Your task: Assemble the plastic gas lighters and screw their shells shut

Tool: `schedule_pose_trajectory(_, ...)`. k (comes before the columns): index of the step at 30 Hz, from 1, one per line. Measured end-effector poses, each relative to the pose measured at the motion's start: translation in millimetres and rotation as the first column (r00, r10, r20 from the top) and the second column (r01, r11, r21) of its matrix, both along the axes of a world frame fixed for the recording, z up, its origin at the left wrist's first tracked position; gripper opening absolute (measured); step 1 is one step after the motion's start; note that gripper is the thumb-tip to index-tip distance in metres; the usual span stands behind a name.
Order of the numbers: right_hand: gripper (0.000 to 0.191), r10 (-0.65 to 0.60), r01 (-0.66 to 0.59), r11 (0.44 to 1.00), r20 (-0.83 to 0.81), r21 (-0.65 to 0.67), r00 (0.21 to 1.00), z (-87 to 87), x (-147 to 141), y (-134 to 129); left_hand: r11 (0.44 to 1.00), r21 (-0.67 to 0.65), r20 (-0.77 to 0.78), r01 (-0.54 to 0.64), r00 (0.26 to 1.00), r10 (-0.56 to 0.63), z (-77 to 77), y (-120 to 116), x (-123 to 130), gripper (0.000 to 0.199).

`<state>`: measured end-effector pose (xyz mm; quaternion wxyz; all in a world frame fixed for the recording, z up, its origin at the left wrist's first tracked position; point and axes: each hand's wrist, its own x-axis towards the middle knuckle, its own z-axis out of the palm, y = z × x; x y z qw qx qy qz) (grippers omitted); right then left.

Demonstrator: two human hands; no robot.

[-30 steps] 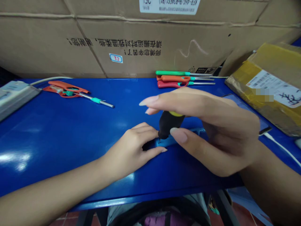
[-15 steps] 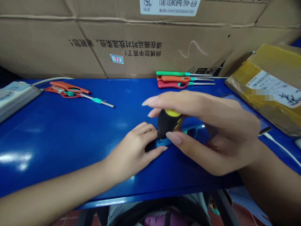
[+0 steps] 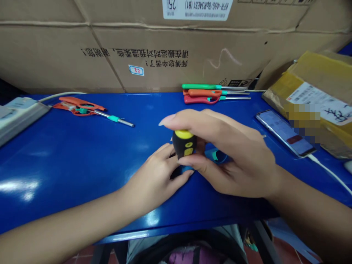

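**Screwdriver (image 3: 183, 144) Pinched Upright on Blue Piece (image 3: 187, 169); Box (image 3: 55, 62) Writing Upside Down**

Right hand (image 3: 228, 154): grip pressed together around the black handle with its yellow cap, thumb below and fingers above, handle nearly upright. Tip hidden behind the fingers, at or just above the blue piece. Left hand (image 3: 154, 176): grip curved over the near end of the blue piece, fingertips and thumb on either side of it. Blue piece flat on the table (image 3: 82, 165), between both hands, its far end showing past the handle, partly hidden.

Upside down on the box: white label (image 3: 198, 9) reading "KFR-46G/BpR3AES1(B1)" and "25"; black Chinese print, "师傅您辛苦了!" and "请在搬运时对我温柔些,谢谢您!"; small sticker (image 3: 136, 70) with a red handwritten "33".

Along the far edge of the table, three screwdrivers (image 3: 216, 94), handles green, orange and red. Far left, an orange-handled tool (image 3: 79, 106) beside a power strip (image 3: 22, 117). Far right, a phone (image 3: 286, 132) with a white cable (image 3: 327, 172), screen text too small to read, next to a taped parcel (image 3: 310, 99) bearing a label with handwritten characters, partly pixelated.
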<state>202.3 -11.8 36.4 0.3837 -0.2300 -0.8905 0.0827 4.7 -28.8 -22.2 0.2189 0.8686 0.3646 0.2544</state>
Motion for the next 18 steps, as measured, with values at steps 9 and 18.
schedule_pose_trajectory(9,0.038,0.057,-0.062,0.997,-0.091,-0.055,0.994,2.2,2.8,4.0,0.998,-0.064,-0.014,-0.012,1.000,0.011,0.1,0.3,0.9,0.016)
schedule_pose_trajectory(18,0.039,0.040,-0.087,0.988,-0.327,-0.131,0.944,-3.7,-3.5,0.0,1.000,0.002,-0.013,-0.023,1.000,0.023,-1.4,2.1,-0.7,0.018)
